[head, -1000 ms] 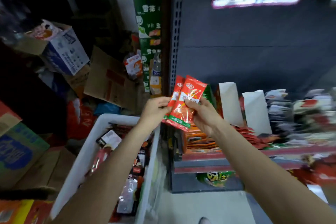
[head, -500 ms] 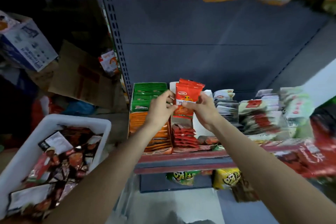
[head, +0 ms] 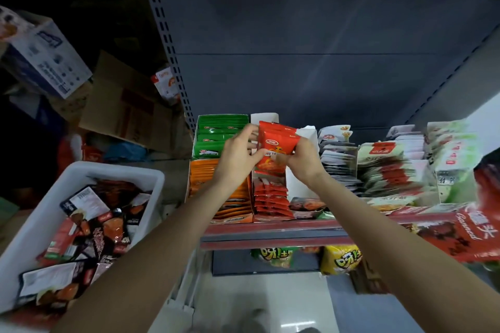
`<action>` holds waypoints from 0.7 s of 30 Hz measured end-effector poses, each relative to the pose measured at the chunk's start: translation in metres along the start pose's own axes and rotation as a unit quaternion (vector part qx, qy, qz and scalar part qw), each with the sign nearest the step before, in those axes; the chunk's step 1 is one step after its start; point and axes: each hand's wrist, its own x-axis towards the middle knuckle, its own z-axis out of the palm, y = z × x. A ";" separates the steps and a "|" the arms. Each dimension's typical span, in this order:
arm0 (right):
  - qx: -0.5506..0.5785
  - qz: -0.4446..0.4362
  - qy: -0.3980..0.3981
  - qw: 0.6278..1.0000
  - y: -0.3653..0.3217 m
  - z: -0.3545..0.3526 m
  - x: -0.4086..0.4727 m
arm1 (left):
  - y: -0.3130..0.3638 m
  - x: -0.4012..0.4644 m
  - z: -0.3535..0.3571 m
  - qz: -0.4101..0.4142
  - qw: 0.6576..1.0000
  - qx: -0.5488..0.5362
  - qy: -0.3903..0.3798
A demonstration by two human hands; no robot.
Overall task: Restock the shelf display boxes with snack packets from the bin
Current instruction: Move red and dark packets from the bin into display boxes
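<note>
**Glossy red packets held over the display box**

Here both hands grip one small stack of slick red snack packets (head: 276,150), the left hand (head: 238,157) pinching its left edge, the right hand (head: 304,162) curled round its right. The stack stands upright just above a white cardboard display box (head: 293,184) half filled with matching flat packets. The white plastic bin (head: 40,224), rounded at its corners, holds crinkled foil packets at lower left.

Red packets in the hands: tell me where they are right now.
In the head view, centre frame, the red packets are gripped between the left hand and the right hand, above the red display box, right of the green box.
</note>
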 end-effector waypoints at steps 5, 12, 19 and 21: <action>-0.086 -0.043 -0.047 0.994 0.005 -0.004 -0.009 | -0.005 0.001 0.003 0.013 0.996 0.086 -0.029; -0.278 -0.110 -0.079 0.951 0.004 -0.006 -0.008 | -0.020 -0.004 0.009 -0.004 0.990 0.102 -0.095; -0.250 -0.057 -0.133 0.958 -0.019 -0.001 -0.014 | -0.025 -0.014 -0.016 -0.040 0.990 0.004 -0.133; -0.228 -0.071 -0.125 0.963 -0.031 0.013 -0.016 | -0.030 -0.021 -0.033 -0.046 0.995 -0.020 -0.088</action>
